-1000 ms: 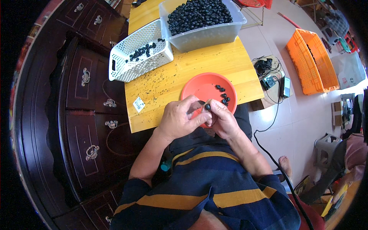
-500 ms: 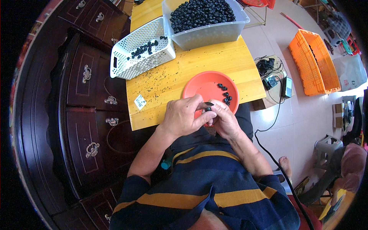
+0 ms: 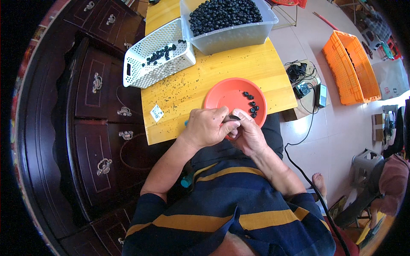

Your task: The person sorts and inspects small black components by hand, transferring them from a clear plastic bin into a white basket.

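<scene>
Over the near part of a round red basin (image 3: 220,98), my two hands meet, fingers closed. My left hand (image 3: 204,128) grips a small knife (image 3: 232,118); its dark blade shows between the fingertips, and a teal end peeks out behind the hand. My right hand (image 3: 251,134) pinches a small round black part, now mostly hidden by the fingers and blade. Several like black parts (image 3: 252,104), some with a visible hole, lie along the basin's right side.
On the yellow table (image 3: 239,64) stand a clear bin (image 3: 230,45) heaped with black parts and a white perforated basket (image 3: 164,74) holding some. Black crumbs litter the tabletop around a white slip (image 3: 156,113). Right: orange crate (image 3: 352,72), cables (image 3: 297,72). Left: dark drawer cabinet (image 3: 92,136).
The blade has tipped downward across the black part, which showed between my fingers before. My left hand has turned slightly, and the teal end has come into sight behind it.
</scene>
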### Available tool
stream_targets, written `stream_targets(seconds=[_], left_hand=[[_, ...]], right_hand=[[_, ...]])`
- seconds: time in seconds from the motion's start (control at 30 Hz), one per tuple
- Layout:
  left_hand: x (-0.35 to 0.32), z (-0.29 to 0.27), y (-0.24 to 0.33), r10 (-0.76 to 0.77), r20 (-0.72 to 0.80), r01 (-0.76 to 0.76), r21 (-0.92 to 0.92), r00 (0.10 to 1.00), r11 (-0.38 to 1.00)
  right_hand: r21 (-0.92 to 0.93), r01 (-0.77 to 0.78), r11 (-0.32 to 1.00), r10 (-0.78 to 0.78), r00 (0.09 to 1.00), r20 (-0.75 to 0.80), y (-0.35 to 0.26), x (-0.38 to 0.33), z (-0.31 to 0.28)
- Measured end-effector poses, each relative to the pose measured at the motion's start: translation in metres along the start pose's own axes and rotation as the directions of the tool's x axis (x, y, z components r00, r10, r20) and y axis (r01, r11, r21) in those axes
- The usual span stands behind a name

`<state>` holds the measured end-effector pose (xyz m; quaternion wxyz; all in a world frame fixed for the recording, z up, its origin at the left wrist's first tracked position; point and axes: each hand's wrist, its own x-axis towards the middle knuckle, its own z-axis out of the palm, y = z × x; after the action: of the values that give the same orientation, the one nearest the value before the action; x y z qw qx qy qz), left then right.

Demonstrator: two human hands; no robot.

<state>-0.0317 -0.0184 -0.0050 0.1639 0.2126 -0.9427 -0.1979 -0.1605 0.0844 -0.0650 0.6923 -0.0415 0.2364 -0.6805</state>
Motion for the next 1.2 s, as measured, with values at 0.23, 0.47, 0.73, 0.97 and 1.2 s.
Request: stream_targets(seconds=[0.23, 0.47, 0.73, 0.97, 1.2], left_hand=[[0.008, -0.007, 0.006, -0.023, -0.060, 0.022, -0.021, 0.998, 1.000], [0.009, -0.013, 0.001, -0.020, -0.022, 0.021, 0.043, 1.000, 0.999], [0.007, -0.009, -0.007, -0.039, 0.072, 0.032, 0.098, 0.997, 0.995], [0.006, -0.013, 0.000, -0.033, 0.022, 0.034, -0.020, 0.999, 0.999], [0.010, -0.025, -0.026, -0.098, 0.008, 0.098, -0.063, 0.995, 0.993]], right_hand=[[0.058, -0.045, 0.997, 0.046, 0.999, -0.019, -0.003, -0.004, 0.008], [0.107, -0.073, 0.992, 0.073, 0.997, -0.002, 0.000, -0.001, 0.005], [0.017, -0.007, 1.000, 0.009, 0.992, -0.122, 0.000, 0.005, 0.007], [-0.011, -0.009, 1.000, 0.008, 0.995, -0.101, -0.003, 0.000, 0.013], [-0.515, 0.072, 0.854, -0.081, 0.997, 0.005, -0.010, 0.003, -0.008]])
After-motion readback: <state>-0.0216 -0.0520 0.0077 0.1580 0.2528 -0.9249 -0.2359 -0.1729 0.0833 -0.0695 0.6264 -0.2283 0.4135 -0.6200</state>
